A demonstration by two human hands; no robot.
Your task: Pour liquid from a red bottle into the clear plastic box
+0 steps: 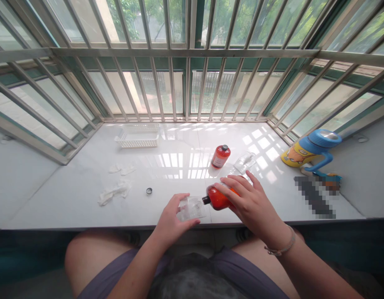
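Note:
My right hand (246, 197) grips a bottle of red liquid (218, 198), tipped so that its uncapped black neck points left. Close to that neck is a clear glass bottle (192, 209), with the fingers and thumb of my left hand (173, 214) closed around its sides. Whether liquid is flowing between the two cannot be made out. A small black cap (149, 191) lies on the white counter, left of my left hand. Beyond my right hand stands a second red bottle (221, 157), upright with its black cap on. Beside it, another clear glass container (244, 162) sits on the counter.
A white plastic basket (138, 137) is at the back left of the counter (76, 195). Crumpled white tissues (115, 192) lie at the left. A yellow and blue flask (310, 149) stands at the right, near a blurred dark object (314, 197). Metal bars (187, 87) line the window.

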